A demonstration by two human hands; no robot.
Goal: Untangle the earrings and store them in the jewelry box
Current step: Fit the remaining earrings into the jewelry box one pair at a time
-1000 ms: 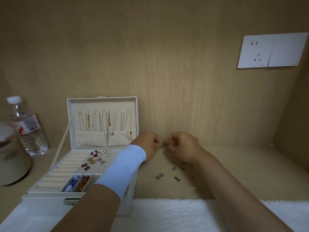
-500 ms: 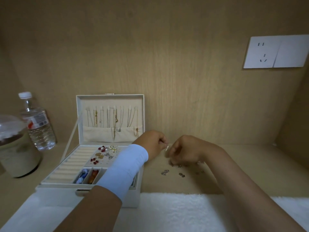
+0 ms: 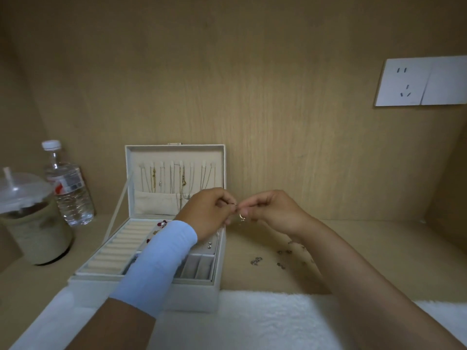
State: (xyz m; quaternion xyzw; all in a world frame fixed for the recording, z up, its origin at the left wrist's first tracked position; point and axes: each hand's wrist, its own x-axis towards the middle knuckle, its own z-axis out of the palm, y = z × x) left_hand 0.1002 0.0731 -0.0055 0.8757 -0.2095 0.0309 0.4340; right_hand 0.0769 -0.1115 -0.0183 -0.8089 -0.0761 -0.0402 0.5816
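At the far left of the table, a lidded drink cup is seen, with a water bottle just beside it to the right. The jewelry box is set left of centre, its lid stood upright and open. Necklaces are hung inside the lid, and ring rolls and small compartments are shown in the tray. The left forearm, wrapped in a pale blue sleeve, is stretched over the tray. The left hand is raised above the box's far right corner, its grip closed to a pinch on one end of the earrings. The other end is pinched by the right hand, its fingers curled in, so the earrings are held in the air between the two hands, just right of the box. Loose earrings are scattered on the table beside the right forearm. A white towel is laid along the near edge. A wall socket is mounted on the back panel at the far right.
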